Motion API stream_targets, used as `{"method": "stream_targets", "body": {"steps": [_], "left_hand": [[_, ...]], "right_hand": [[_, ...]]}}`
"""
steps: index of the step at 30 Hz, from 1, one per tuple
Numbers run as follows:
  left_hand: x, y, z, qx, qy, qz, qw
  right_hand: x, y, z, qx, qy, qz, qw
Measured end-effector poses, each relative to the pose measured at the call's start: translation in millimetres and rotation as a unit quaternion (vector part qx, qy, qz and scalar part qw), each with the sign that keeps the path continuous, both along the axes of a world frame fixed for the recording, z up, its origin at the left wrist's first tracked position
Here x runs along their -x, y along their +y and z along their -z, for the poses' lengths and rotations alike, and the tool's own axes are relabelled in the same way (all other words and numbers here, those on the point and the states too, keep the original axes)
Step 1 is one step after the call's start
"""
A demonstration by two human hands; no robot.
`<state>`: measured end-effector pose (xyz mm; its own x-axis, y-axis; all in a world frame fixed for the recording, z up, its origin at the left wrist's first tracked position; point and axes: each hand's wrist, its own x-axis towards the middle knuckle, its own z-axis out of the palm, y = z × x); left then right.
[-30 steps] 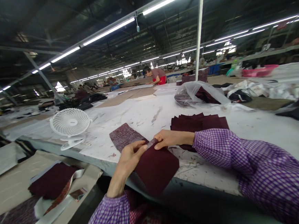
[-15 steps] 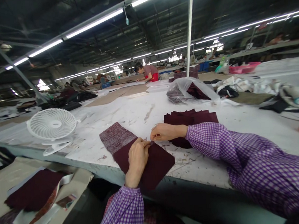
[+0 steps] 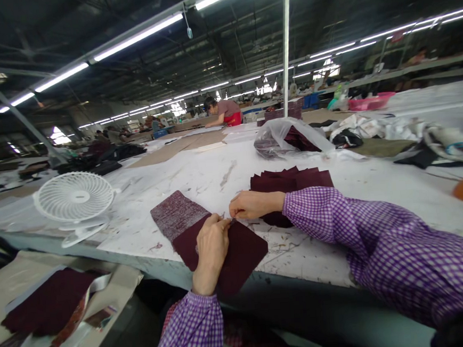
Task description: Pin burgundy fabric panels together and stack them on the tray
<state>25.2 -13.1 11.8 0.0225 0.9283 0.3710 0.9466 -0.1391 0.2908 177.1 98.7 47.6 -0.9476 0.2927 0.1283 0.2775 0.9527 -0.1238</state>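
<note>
Desk fan (image 3: 74, 198), far left on the table (image 3: 397, 192): it now sits nearer the left edge of view than a second ago, so the head has turned slightly right; the fan itself has not moved.

Left hand (image 3: 211, 246): a second ago it was lifted with its fingers spread; now it lies flat on the maroon fabric piece (image 3: 238, 256), fingertips curled to a pinch at the upper edge. The piece lies on the near table edge, overlapping a speckled fabric piece (image 3: 176, 214).

Right hand (image 3: 250, 204): thumb and forefinger are closed, tip to tip with the left. Both hands have settled on one spot of that edge.

What is pinched there (a thread, a tag) is too small to tell. The right forearm covers the near part of the maroon stack (image 3: 292, 182). The plastic bag (image 3: 288, 137) blurs its contents.
</note>
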Motion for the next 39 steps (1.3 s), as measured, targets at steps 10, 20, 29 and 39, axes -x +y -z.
{"method": "stream_targets", "body": {"steps": [10,20,29,39], "left_hand": [[2,3,4.0,-0.027,-0.007,0.012,1.0],[-1,0,2.9,-0.016,0.07,0.018,0.997],[-3,2,3.0,-0.008,0.069,0.015,0.997],[38,-25,7.9,-0.057,-0.088,0.05,0.993]], "right_hand": [[2,-14,-0.6,-0.1,-0.058,0.011,0.993],[-10,-19,-2.0,-0.177,-0.1,-0.034,0.978],[-9,-32,1.5,-0.062,0.027,-0.002,0.998],[-13,-30,8.7,-0.019,0.044,-0.03,0.998]]}}
